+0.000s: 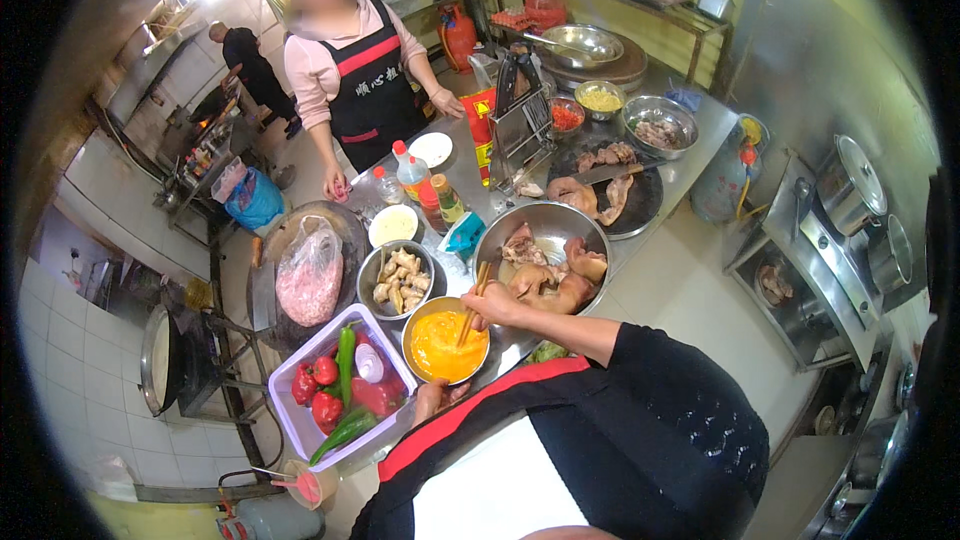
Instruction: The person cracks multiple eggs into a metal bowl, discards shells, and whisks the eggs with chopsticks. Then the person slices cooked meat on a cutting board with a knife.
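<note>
My right hand (pixel 491 305) is closed on a pair of wooden chopsticks (pixel 474 307), their tips in beaten egg (pixel 439 337) inside a steel bowl (pixel 407 354). At the near rim of that bowl is my left hand (pixel 437 399), partly hidden by the bowl and my apron; it steadies the rim. Just beyond sits a steel bowl of ginger (pixel 403 281). To the right, a large steel basin (pixel 480 240) holds pieces of cooked meat (pixel 559 285). On the left, a lilac plastic basket (pixel 281 397) contains red peppers (pixel 327 411), green peppers (pixel 346 364) and a cut onion (pixel 368 362).
A round chopping board (pixel 262 240) bears a cleaver (pixel 263 292) and bagged minced meat (pixel 307 292). Bottles (pixel 412 174) and a knife rack (pixel 521 120) stand farther back. Another knife (pixel 611 172) lies on a dark board with meat. A co-worker (pixel 367 67) stands across the table.
</note>
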`<action>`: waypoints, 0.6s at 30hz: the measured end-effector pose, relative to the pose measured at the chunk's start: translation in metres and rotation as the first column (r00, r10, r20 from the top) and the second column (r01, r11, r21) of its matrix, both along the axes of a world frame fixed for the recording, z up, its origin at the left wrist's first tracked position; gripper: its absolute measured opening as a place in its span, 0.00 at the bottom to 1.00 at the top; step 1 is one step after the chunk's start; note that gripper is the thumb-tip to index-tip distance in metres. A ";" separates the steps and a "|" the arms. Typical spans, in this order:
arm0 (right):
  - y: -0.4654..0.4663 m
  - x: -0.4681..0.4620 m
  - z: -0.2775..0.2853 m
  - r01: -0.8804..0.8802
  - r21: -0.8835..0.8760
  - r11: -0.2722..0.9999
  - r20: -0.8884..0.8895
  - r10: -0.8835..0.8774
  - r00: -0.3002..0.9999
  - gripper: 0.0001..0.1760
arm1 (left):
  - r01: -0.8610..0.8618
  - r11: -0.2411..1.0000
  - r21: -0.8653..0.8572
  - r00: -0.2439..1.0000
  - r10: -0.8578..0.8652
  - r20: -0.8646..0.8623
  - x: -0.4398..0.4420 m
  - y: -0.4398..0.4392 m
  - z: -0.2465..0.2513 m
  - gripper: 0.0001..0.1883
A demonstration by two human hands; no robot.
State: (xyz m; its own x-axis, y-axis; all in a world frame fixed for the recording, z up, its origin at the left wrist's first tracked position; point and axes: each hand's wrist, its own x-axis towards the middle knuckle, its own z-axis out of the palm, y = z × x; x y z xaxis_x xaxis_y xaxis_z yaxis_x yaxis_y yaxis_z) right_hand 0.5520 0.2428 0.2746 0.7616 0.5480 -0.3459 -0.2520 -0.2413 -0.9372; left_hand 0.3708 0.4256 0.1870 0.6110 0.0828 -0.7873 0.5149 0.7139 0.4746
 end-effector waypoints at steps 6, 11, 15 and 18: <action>0.005 0.002 0.002 0.071 0.064 0.995 0.025 -0.073 0.997 0.14 | 0.059 0.997 0.042 0.996 -0.055 -0.074 0.003 -0.010 0.025 0.15; 0.003 0.000 0.004 0.219 0.345 0.913 0.103 -0.268 0.958 0.15 | 0.100 0.994 -0.032 0.994 -0.099 0.038 -0.001 0.002 0.027 0.14; 0.004 0.001 -0.003 0.055 -0.012 0.998 -0.092 -0.056 0.994 0.15 | 0.092 0.966 -0.241 0.982 -0.049 0.180 -0.003 -0.002 0.016 0.17; 0.003 0.004 -0.010 0.175 0.415 0.893 0.105 -0.239 0.965 0.13 | -0.015 0.989 -0.150 0.986 0.039 0.159 0.003 -0.007 0.014 0.19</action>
State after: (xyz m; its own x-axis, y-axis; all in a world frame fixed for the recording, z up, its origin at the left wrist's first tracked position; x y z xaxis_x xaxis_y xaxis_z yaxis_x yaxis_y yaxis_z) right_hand 0.5563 0.2454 0.2642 0.8981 0.4398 -0.0051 -0.1048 0.2028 -0.9736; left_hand 0.3734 0.4189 0.2013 0.7300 -0.0091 -0.6833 0.4199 0.7949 0.4380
